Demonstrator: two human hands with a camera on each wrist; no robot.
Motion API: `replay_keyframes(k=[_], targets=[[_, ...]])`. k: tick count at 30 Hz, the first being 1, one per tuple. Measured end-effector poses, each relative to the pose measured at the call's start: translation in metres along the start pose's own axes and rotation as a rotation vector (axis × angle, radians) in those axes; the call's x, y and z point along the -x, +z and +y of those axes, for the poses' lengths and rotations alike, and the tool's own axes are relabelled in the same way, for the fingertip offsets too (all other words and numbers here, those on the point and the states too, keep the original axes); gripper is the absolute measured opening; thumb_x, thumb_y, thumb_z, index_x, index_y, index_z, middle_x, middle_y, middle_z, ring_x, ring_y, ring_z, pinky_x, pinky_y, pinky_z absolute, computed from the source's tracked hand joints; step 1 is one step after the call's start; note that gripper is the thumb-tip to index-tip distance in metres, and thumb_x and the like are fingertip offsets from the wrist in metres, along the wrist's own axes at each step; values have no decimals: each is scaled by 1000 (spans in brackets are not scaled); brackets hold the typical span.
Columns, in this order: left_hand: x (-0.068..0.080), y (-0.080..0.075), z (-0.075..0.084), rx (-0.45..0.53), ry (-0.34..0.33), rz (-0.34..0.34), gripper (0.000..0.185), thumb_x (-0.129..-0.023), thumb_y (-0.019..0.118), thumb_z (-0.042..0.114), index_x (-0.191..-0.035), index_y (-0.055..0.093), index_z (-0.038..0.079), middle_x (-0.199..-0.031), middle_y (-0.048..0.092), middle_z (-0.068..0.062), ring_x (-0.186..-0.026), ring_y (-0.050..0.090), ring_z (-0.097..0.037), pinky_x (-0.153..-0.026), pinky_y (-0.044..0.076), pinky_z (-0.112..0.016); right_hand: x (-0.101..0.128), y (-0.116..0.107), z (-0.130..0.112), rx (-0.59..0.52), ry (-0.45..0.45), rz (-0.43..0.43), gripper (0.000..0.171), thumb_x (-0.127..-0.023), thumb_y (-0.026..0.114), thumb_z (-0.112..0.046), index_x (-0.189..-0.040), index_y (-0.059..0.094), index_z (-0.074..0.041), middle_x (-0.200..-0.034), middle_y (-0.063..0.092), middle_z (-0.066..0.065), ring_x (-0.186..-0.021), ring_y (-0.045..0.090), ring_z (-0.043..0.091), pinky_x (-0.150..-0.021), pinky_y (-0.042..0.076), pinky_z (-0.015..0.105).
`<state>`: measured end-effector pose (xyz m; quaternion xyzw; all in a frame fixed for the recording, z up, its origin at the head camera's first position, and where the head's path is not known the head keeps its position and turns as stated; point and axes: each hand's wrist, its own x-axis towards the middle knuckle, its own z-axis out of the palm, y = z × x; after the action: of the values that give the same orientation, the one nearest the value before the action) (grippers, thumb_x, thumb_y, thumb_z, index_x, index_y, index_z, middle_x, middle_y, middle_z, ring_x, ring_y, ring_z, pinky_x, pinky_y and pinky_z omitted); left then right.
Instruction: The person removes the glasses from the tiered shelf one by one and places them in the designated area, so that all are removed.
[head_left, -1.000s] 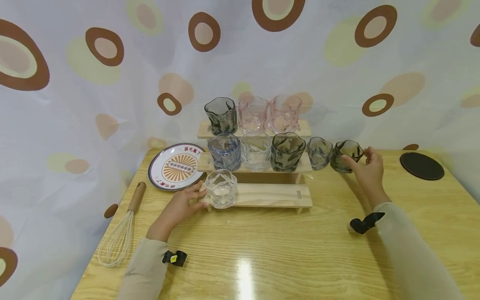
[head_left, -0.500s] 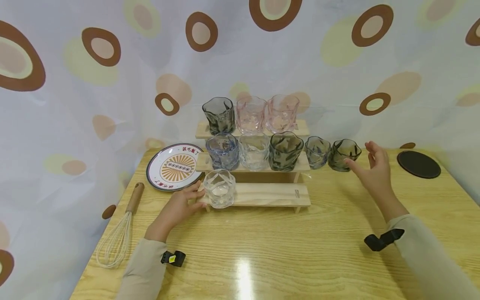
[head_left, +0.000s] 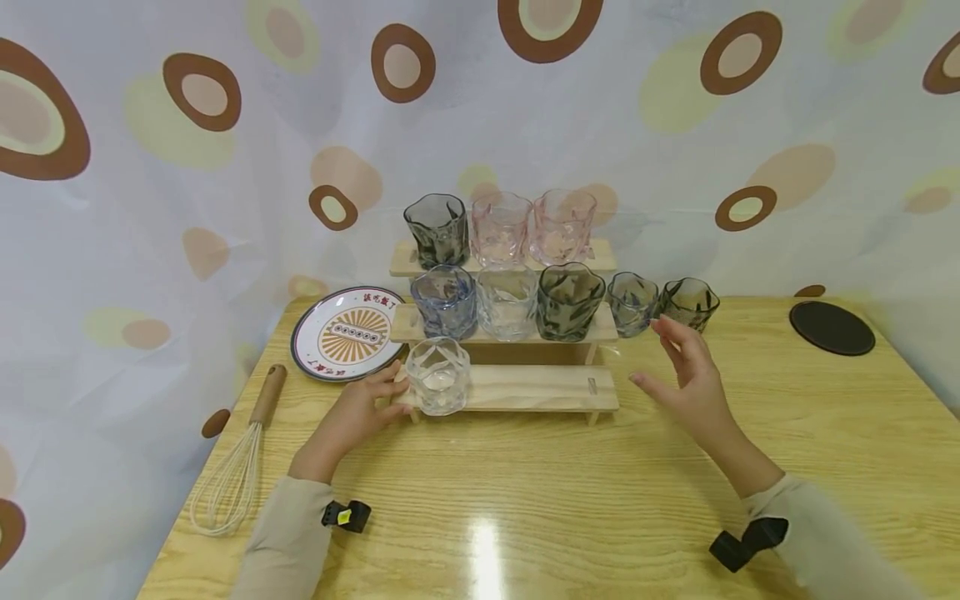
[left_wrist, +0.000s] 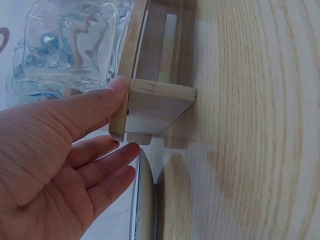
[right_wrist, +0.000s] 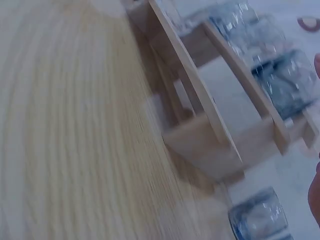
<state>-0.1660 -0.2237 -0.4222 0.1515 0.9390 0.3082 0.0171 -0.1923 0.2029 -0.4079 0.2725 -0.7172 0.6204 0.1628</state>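
In the head view, the left hand (head_left: 360, 419) pinches the left end of the lowest tier of the wooden stand (head_left: 536, 388), beside the near clear glass (head_left: 438, 377). The right hand (head_left: 693, 387) holds nothing, its thumb and fingers spread apart; its fingertips overlap the outlines of the tabletop glasses, and contact cannot be told. The pale stand rises in three tiers from near to far. The far tier bears a smoky glass (head_left: 437, 232) and two pink glasses (head_left: 501, 229); the middle tier holds, left to right, a blue glass (head_left: 445, 302), a middle clear glass (head_left: 507, 302) and a dark glass (head_left: 572, 302). Just right of it, the two tabletop glasses (head_left: 688, 302) stand upright. A printed plate (head_left: 309, 337) lies to the left, with a whisk (head_left: 268, 396) nearer.

In the left wrist view, the thumb lies on the tier's edge, one fingertip against the plank's end; the other fingers extend loosely by the plate's rim.

In the blurred right wrist view, only slivers of the right hand show at the edge.
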Motion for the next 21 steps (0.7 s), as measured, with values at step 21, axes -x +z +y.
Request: replay_keyframes(k=[21], targets=[[-2, 1, 1, 13, 5, 14, 44, -87, 69, 16, -125, 59, -1, -144, 37, -23, -131, 36, -40, -105, 35, -51, -13, 124, -13, -118, 11, -281, 74, -74, 74, 11, -137, 36, 12, -132, 40, 30, -128, 40, 36, -108, 36, 34]])
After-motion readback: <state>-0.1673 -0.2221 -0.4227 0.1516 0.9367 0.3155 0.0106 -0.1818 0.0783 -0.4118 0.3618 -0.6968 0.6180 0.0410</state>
